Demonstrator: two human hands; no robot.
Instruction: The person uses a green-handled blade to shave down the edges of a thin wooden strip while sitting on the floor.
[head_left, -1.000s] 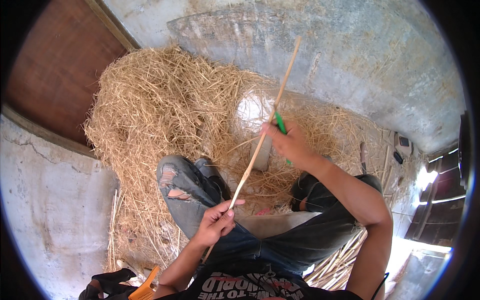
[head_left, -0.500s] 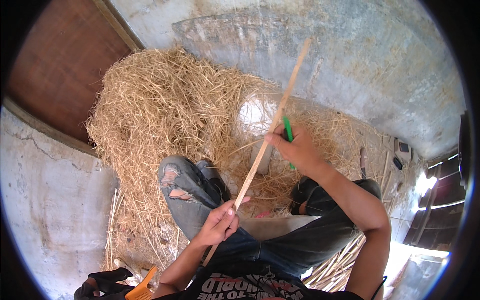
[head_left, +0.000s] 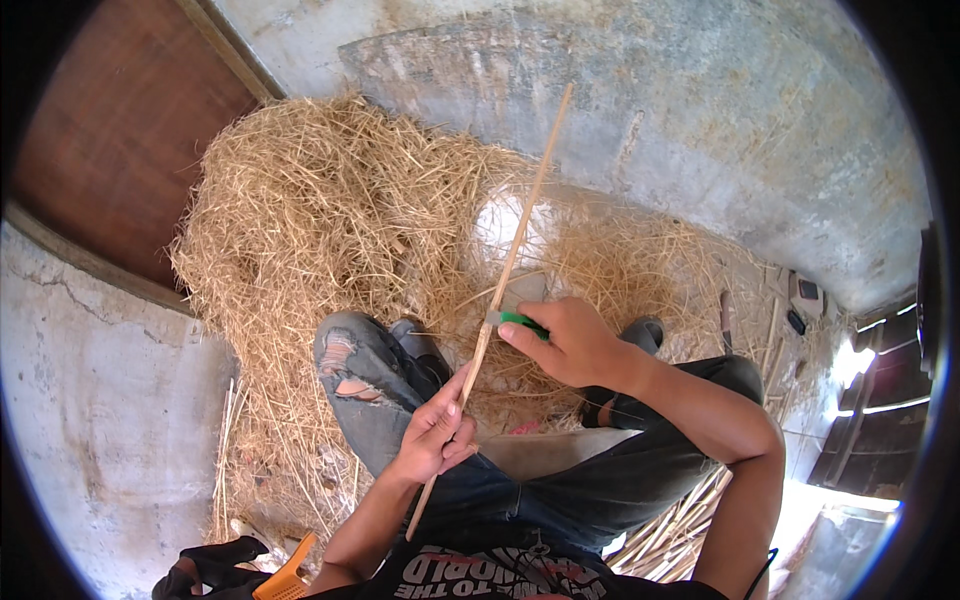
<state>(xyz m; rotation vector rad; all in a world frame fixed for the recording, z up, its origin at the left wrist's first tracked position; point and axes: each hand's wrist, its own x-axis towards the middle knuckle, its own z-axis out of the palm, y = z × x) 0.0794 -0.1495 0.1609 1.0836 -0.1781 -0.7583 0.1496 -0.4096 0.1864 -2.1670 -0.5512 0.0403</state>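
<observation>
A long, thin bamboo strip (head_left: 527,215) slants from near my lap up toward the far wall. My left hand (head_left: 437,432) is closed around its lower part. In my right hand (head_left: 572,342) is a green-handled cutter knife (head_left: 522,323), its pale blade touching the strip a short way above my left hand. The fingers of the right hand wrap the handle, with the thumb pressed near the strip. Part of the handle is hidden inside the right hand.
A large heap of pale shavings (head_left: 300,200) lies along the far left wall. Bundled bamboo strips (head_left: 675,530) lie by my right thigh. A wooden-handled tool (head_left: 726,320), a small dark device (head_left: 796,322) and an orange plastic object (head_left: 287,570) are around me.
My right hand has moved down and left, bringing the knife blade onto the strip; before, its fingers touched the strip higher up. The strip's far end has swung left and turned edge-on.
</observation>
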